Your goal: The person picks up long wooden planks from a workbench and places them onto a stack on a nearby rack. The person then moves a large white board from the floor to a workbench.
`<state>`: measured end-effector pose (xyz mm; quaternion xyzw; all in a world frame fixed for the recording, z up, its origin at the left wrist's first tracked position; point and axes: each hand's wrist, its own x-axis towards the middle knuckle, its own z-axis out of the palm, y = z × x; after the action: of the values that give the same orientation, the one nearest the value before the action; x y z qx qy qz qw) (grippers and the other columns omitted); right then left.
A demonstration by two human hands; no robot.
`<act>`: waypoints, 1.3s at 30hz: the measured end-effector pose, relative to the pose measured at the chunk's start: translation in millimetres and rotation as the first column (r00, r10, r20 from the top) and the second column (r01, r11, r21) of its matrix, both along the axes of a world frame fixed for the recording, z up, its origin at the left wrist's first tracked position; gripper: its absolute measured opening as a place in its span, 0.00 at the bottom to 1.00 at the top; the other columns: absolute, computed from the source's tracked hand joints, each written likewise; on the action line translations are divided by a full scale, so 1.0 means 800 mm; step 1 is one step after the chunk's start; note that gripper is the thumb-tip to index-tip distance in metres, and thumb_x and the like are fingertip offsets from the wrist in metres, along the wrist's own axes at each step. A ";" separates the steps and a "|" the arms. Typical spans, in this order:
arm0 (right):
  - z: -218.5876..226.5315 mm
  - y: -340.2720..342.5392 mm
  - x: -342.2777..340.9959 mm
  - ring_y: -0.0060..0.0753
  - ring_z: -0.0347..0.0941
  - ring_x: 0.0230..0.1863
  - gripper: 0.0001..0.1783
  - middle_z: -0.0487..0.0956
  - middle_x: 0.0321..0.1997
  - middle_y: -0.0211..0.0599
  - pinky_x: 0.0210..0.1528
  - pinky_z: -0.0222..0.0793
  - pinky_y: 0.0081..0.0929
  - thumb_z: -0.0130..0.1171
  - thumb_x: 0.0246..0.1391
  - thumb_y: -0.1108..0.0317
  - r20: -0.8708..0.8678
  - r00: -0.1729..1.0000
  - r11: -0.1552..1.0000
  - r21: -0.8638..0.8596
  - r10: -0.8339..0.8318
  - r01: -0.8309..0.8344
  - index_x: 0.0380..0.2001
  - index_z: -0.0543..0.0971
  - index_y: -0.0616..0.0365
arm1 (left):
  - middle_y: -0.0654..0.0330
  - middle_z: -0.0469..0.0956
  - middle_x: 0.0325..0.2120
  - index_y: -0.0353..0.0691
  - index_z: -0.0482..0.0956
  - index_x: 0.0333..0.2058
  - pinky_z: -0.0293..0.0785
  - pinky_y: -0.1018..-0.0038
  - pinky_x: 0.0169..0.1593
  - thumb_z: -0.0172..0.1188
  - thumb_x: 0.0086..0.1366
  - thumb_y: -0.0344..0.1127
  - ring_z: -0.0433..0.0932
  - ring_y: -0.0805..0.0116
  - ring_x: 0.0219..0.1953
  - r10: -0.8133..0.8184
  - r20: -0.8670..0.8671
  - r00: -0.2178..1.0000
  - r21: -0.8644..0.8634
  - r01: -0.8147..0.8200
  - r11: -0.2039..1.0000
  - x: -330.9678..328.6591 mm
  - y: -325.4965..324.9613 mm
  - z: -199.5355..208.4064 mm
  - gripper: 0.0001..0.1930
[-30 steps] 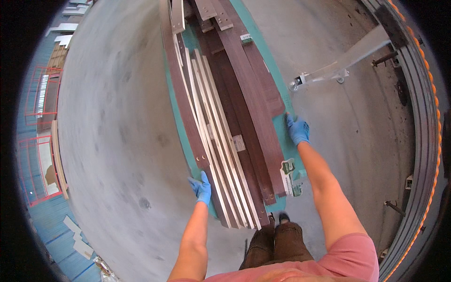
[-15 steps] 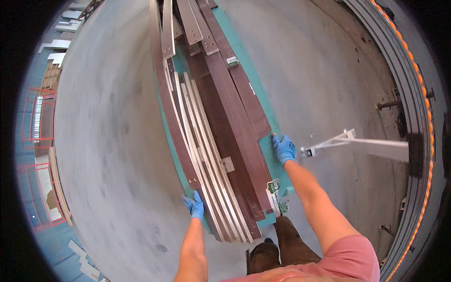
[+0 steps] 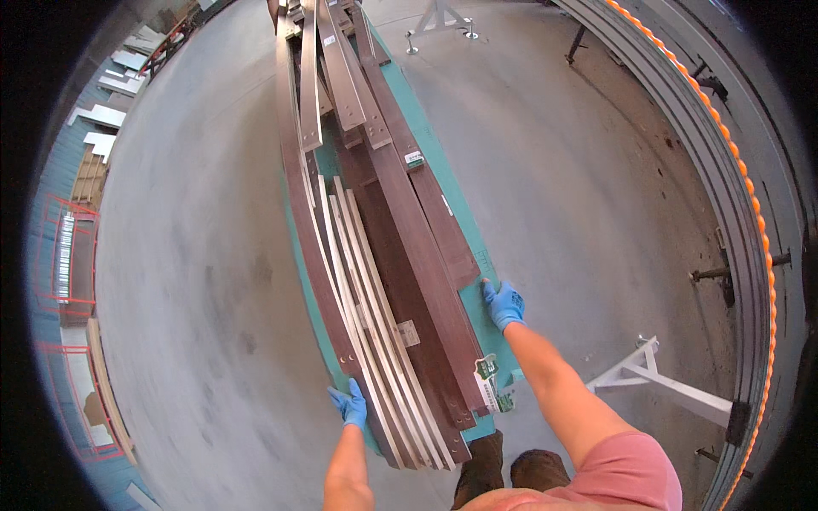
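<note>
A long green board (image 3: 423, 145) stretches away in front of me, loaded with dark brown planks (image 3: 417, 247) and several thin, pale strips (image 3: 375, 332) lying lengthwise. At its near left edge, my gloved left hand (image 3: 349, 404) is closed on the board beside the outer brown plank. Further up on the right, my gloved right hand (image 3: 504, 304) grips the opposite edge, thumb on top. The fingers under each edge are hidden. Near my right forearm, a green-and-white label (image 3: 487, 375) hangs at the planks' near end. What supports the board is out of sight.
White metal stand legs (image 3: 673, 392) reach out from the right, near my right arm. Another stand base (image 3: 439, 17) stands at the far end. Stacked grey rails with an orange cord (image 3: 750, 192) curve along the right. Red frames (image 3: 64, 255) line the far left.
The stand legs at right now appear lower and nearer, and another stand base shows at the top. The loaded board sits slightly lower in view. Both hands keep their places on its edges.
</note>
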<state>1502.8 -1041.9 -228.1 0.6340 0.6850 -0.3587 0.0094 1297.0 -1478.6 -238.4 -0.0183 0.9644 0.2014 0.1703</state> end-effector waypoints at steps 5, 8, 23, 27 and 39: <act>-0.014 -0.005 0.010 0.63 0.80 0.47 0.44 0.82 0.44 0.62 0.49 0.73 0.53 0.44 0.59 0.25 -0.006 1.000 1.000 0.002 -0.007 0.007 0.44 0.81 0.61 | 0.31 0.44 0.73 0.23 0.42 0.72 0.45 0.57 0.77 0.48 0.66 0.72 0.45 0.40 0.76 -0.029 0.031 0.999 -0.029 0.030 0.999 -0.010 -0.002 -0.001 0.57; -0.015 -0.011 0.012 0.64 0.80 0.47 0.44 0.82 0.44 0.62 0.49 0.74 0.54 0.45 0.59 0.25 -0.009 1.000 1.000 0.011 -0.021 0.021 0.44 0.80 0.61 | 0.32 0.45 0.73 0.23 0.43 0.72 0.44 0.58 0.77 0.47 0.67 0.71 0.45 0.40 0.75 -0.059 0.029 0.998 -0.032 0.060 0.998 -0.012 0.002 0.003 0.56; -0.010 -0.068 0.007 0.66 0.79 0.46 0.45 0.82 0.43 0.63 0.48 0.73 0.54 0.45 0.58 0.24 -0.022 0.991 0.989 0.055 -0.134 0.135 0.43 0.81 0.61 | 0.32 0.50 0.71 0.24 0.45 0.71 0.49 0.57 0.76 0.49 0.66 0.71 0.51 0.39 0.74 -0.146 -0.050 0.988 -0.046 0.144 0.988 -0.056 -0.020 0.002 0.55; -0.013 -0.084 -0.002 0.65 0.79 0.47 0.45 0.82 0.43 0.62 0.48 0.73 0.53 0.46 0.57 0.24 -0.024 0.983 0.981 0.057 -0.182 0.183 0.44 0.81 0.61 | 0.32 0.50 0.71 0.24 0.45 0.71 0.50 0.55 0.75 0.51 0.66 0.70 0.52 0.39 0.73 -0.173 -0.082 0.982 -0.055 0.169 0.984 -0.078 -0.029 0.001 0.56; -0.013 -0.119 -0.005 0.66 0.78 0.48 0.46 0.82 0.43 0.63 0.49 0.72 0.52 0.44 0.58 0.24 0.008 0.968 0.966 0.072 -0.250 0.249 0.43 0.81 0.63 | 0.34 0.49 0.72 0.25 0.45 0.72 0.49 0.56 0.76 0.52 0.66 0.70 0.49 0.41 0.75 -0.234 -0.059 0.971 -0.014 0.233 0.972 -0.124 -0.030 0.008 0.55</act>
<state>1499.0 -1137.1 -238.7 0.7181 0.6120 -0.3272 -0.0523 1197.8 -1502.9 -232.3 0.1007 0.9653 0.1769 0.1635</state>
